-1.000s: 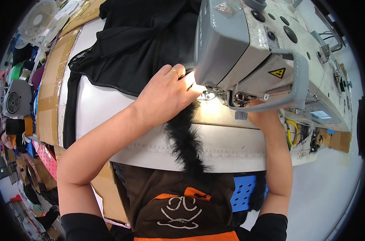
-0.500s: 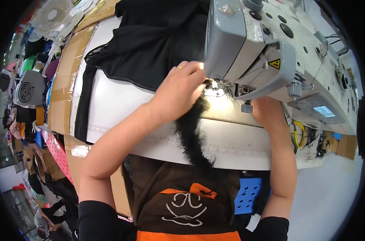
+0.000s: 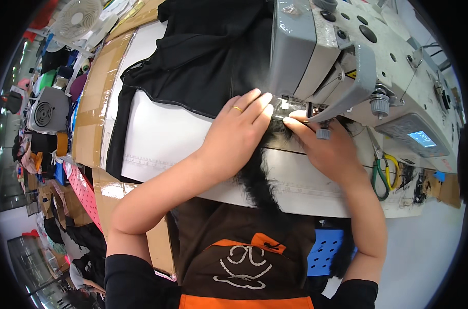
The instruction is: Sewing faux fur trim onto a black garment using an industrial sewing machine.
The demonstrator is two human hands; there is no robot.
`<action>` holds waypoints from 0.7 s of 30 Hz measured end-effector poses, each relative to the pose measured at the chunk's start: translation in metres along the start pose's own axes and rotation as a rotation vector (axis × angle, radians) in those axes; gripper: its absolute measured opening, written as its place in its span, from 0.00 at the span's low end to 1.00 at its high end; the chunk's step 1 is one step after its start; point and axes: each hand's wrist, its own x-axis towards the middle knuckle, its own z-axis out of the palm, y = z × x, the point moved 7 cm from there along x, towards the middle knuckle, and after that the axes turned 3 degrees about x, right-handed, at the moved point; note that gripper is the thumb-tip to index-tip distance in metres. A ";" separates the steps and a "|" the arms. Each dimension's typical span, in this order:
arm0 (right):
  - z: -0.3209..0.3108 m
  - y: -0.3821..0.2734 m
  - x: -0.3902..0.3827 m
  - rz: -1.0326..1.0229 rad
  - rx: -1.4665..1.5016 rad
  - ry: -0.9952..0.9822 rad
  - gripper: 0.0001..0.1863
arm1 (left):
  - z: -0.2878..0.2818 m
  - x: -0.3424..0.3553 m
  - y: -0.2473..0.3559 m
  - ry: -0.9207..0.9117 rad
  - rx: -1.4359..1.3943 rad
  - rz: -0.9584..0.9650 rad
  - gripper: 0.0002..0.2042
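Observation:
My left hand [image 3: 236, 134] is closed, fingers together over a strip of black feathery fur trim [image 3: 260, 185], just left of the presser foot [image 3: 284, 103] of a grey-and-white sewing machine [image 3: 296, 46]. My right hand [image 3: 326, 149] reaches in beneath the machine's guard, index finger stretched toward the foot and touching the work, the others partly curled; what they grip is hidden. A black garment [image 3: 208, 62] with a seamed edge lies behind my left hand, and the fur trim hangs down over the table's [image 3: 321, 203] front edge.
Scissors and a yellow-handled tool [image 3: 393, 170] lie right of my right hand, below a lit control panel [image 3: 422, 139]. Taped cardboard [image 3: 105, 82] lines the table's left side; beyond are a fan [image 3: 77, 18], piled goods and another person [image 3: 82, 278]. A blue perforated panel [image 3: 324, 252] is under the table.
My right hand has come leftward from behind the guard to the presser foot. My left hand stays beside the foot on the trim. The whole view has shifted slightly.

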 end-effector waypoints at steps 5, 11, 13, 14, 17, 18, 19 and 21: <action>0.016 0.018 -0.003 0.332 0.203 -0.164 0.25 | -0.013 -0.004 -0.001 -0.005 -0.008 0.000 0.23; 0.016 0.025 0.000 0.514 0.328 -0.238 0.27 | -0.013 0.006 -0.014 -0.189 0.001 0.020 0.19; 0.009 0.017 0.003 0.303 0.210 -0.177 0.27 | -0.014 0.005 -0.016 -0.161 -0.066 -0.018 0.17; 0.004 0.005 0.005 0.096 0.087 -0.123 0.27 | -0.013 0.006 -0.017 -0.161 -0.060 -0.016 0.17; 0.007 0.007 -0.002 0.034 0.040 -0.057 0.28 | -0.011 0.009 -0.016 -0.142 -0.045 -0.008 0.18; 0.008 0.008 -0.003 0.037 0.035 -0.061 0.28 | -0.011 0.012 -0.017 -0.167 0.054 -0.030 0.19; 0.009 0.008 -0.003 0.050 0.066 -0.054 0.29 | -0.010 0.014 -0.018 -0.191 0.153 -0.052 0.20; 0.008 0.009 -0.002 0.069 0.093 -0.045 0.29 | -0.006 0.015 -0.024 -0.168 0.180 -0.068 0.21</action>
